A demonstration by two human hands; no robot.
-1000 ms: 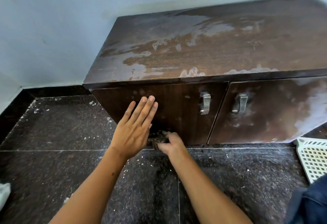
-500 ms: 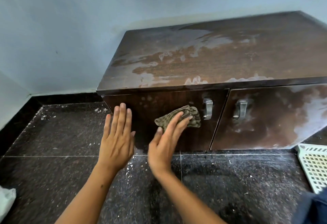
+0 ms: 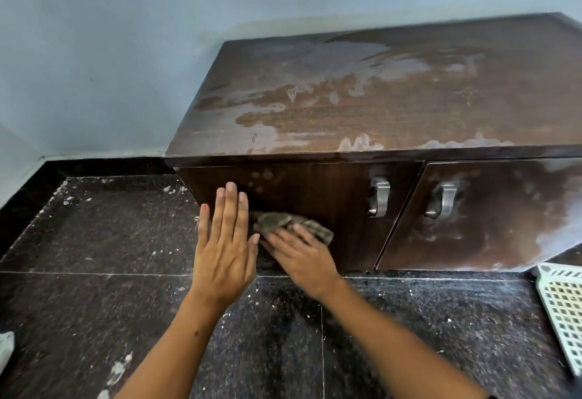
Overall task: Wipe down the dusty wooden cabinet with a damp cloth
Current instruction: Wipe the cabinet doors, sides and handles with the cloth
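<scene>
Ideally, firm overlapping strokes are kept while the cloth [image 3: 293,225] is pressed low against the cabinet [image 3: 315,190] door by the flat right hand [image 3: 302,257], the left hand [image 3: 225,241] spread flat beside it.

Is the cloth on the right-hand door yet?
No, the right hand presses the cloth against the left door; the dusty right door is untouched.

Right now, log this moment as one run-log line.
right hand presses cloth on left door | left hand flat beside it | cabinet top dusty
</scene>
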